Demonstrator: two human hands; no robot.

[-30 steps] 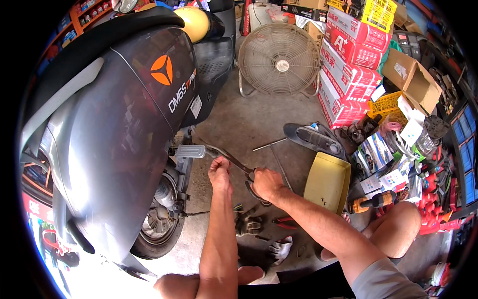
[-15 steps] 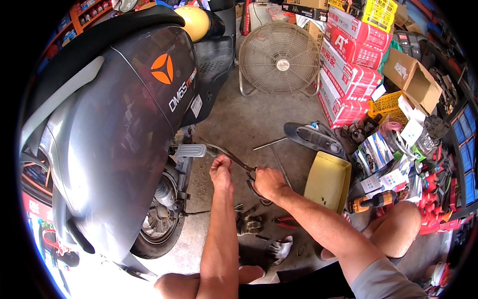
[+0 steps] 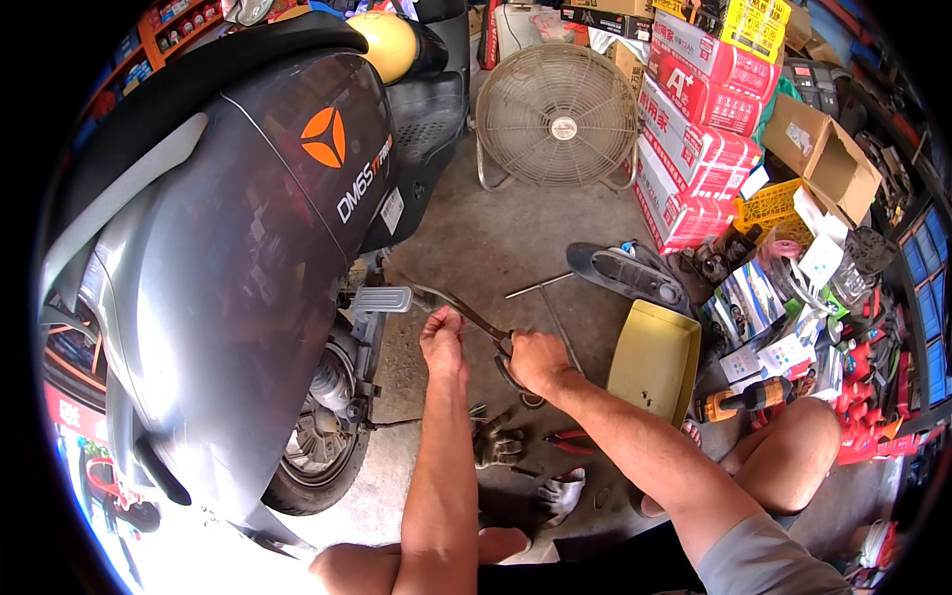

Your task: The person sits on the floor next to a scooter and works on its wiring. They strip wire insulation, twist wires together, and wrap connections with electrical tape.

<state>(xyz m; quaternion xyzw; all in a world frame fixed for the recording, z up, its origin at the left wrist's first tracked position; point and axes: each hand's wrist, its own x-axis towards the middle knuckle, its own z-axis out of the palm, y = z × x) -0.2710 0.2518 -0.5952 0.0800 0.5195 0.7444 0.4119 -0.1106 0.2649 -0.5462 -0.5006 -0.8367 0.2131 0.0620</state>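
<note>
I work in a scooter repair workshop: a grey scooter (image 3: 238, 297) stands on bare concrete, with stacked parts cartons (image 3: 699, 109), a floor fan (image 3: 557, 117) and scattered tools around me.

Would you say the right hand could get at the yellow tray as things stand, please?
Probably yes: the yellow tray lies just beside the right hand, nothing between, though that hand grips a long tool.

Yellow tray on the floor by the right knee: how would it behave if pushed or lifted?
The yellow tray looks like thin, shallow plastic, so probably light and a bit flexible when lifted by one edge. It sits flat on the concrete floor, so it would likely slide rather than tip. The few small bits inside may skitter.
</note>
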